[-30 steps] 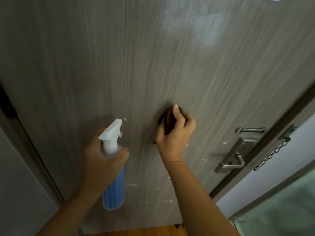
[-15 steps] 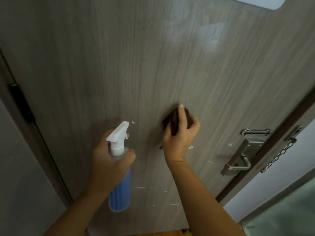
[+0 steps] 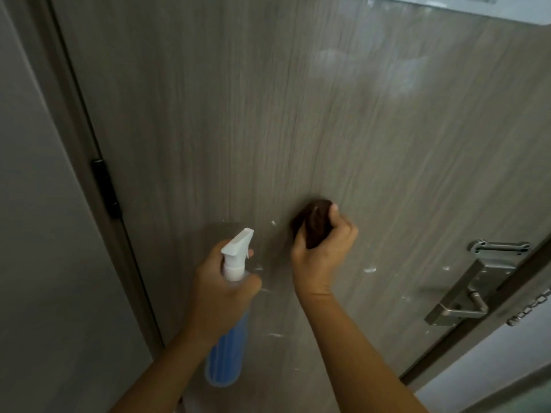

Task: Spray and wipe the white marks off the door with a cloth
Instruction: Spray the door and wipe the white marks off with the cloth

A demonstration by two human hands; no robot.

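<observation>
A grey wood-grain door [image 3: 298, 114] fills the view. My right hand [image 3: 323, 251] presses a bunched dark brown cloth [image 3: 314, 223] flat against the door at its middle. My left hand [image 3: 219, 289] grips a blue spray bottle [image 3: 228, 353] by the neck, its white trigger nozzle [image 3: 238, 244] pointing up and right at the door. Small white marks dot the door: one left of the cloth [image 3: 272, 222], one right of my wrist [image 3: 369, 270], one lower down [image 3: 275, 335].
A metal lever handle [image 3: 459, 305] on its plate sits at the door's right edge, with a door chain [image 3: 527, 308] beside it. A dark hinge [image 3: 105, 189] is on the left frame, next to a grey wall [image 3: 44, 234].
The view has swung left, so the hinge and wall show more. My right hand's forefinger has curled down over the cloth. The bottle stays held in the same pose.
</observation>
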